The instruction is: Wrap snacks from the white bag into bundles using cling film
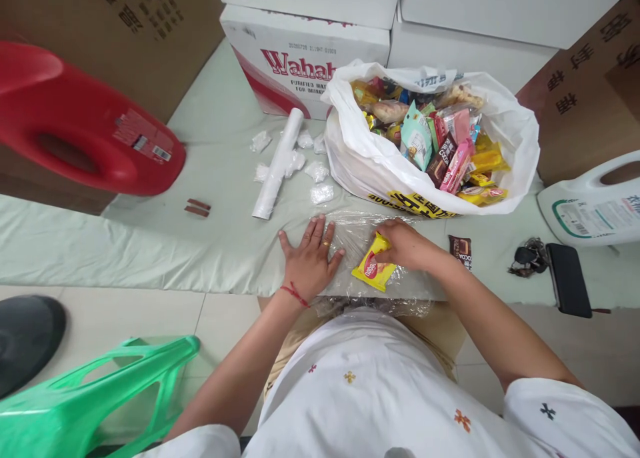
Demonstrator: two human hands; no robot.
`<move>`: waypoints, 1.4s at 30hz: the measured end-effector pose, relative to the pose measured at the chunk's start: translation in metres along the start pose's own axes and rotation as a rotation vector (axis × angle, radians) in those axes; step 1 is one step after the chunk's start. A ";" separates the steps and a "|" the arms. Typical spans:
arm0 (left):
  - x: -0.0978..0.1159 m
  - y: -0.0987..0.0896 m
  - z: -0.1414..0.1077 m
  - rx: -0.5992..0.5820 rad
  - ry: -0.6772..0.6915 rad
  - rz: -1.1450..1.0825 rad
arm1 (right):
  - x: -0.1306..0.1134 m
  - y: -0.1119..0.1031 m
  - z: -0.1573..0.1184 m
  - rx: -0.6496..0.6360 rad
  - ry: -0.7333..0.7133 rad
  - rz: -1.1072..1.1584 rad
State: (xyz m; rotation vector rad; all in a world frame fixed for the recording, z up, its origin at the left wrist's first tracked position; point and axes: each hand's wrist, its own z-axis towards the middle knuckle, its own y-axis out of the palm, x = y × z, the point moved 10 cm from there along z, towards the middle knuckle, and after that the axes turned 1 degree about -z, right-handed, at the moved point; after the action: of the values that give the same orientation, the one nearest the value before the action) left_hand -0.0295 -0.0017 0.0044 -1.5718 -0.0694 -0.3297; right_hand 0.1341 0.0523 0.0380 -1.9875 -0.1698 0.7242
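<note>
Fingers spread, my left hand [308, 258] lies flat at the left edge of a sheet of clear plastic film [345, 235] on the table. My right hand [407, 245] grips a small yellow snack packet [373, 265] with a red oval label, over the film. Part of the film hangs down over the table's front edge. Beyond my hands stands a white plastic bag [360, 155] full of wrapped snacks. A roll of plastic film [278, 165] lies to its left among several small crumpled wads of film [321, 193].
A brown cocoa packet [461, 250], keys [530, 255] and a black phone [569, 279] lie on the right. A red jug [90, 125] and a white jug [595, 198] flank the table. White cartons [310, 58] line the back. A green stool [100, 391] stands lower left.
</note>
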 end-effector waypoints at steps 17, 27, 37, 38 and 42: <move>-0.003 -0.001 0.000 -0.034 -0.012 -0.040 | 0.040 0.022 -0.031 0.110 0.299 0.975; -0.004 0.001 -0.001 -0.034 -0.013 -0.028 | 0.037 0.022 -0.013 0.180 0.306 0.260; -0.003 0.000 -0.001 -0.021 -0.010 -0.025 | 0.003 0.018 -0.032 0.169 0.186 0.086; -0.003 0.000 -0.001 -0.023 -0.009 -0.027 | 0.000 0.011 -0.036 0.176 0.143 0.156; -0.002 -0.001 -0.001 -0.022 -0.002 -0.030 | 0.013 -0.075 -0.073 0.459 0.034 0.380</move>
State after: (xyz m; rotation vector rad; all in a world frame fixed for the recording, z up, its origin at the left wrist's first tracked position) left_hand -0.0320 -0.0023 0.0048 -1.5939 -0.0913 -0.3539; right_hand 0.1983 0.0409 0.1203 -1.5998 0.3757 0.8775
